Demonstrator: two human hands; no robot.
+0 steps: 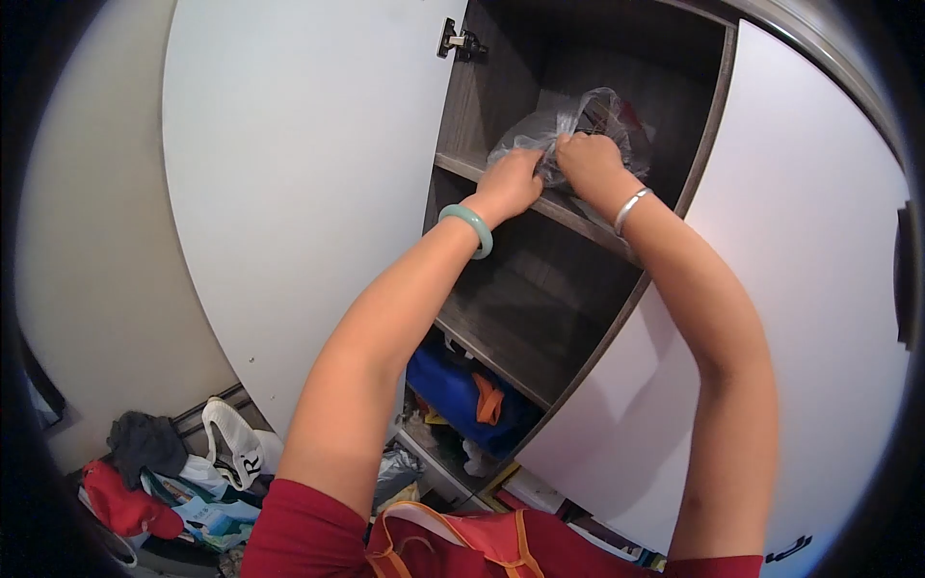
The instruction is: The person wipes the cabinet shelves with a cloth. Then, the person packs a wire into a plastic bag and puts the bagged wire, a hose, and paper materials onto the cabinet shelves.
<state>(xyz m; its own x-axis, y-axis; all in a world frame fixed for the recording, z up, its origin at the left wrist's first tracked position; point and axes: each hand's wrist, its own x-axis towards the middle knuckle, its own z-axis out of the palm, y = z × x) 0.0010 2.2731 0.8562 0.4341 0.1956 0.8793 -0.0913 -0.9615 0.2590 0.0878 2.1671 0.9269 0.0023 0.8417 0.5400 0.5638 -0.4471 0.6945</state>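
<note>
1. Two bare hands meet at one clear plastic bag (554,125), fingertips near each other. Left hand (513,181): thumb and fingers pinched on the film. Right hand (591,162): fingers curled down, clenched on gathered film.
2. Bag position: directly beyond the grip, on the upper shelf (460,168). Its bulk spreads to both sides of the hands; longer axis appears to run roughly along the shelf. Contents partly visible through the film, something dark and reddish; not identifiable.
3. Nearer hand: right, set over the bag's middle. Left works at the bag's near-left side.
4. Just below the grip: front edge of the shelf, between the bag and the wearer. Judged the main low obstacle.
5. Left of the grip: swung-out white door (308,173), its hinge (464,43) above and left. Right of the grip: second white door (819,241), limiting room past the cabinet's side.
6. Well below the grip: blue item (448,390) with an orange piece (488,398). Far lower left: red cap (120,501) among piled cloth.
</note>
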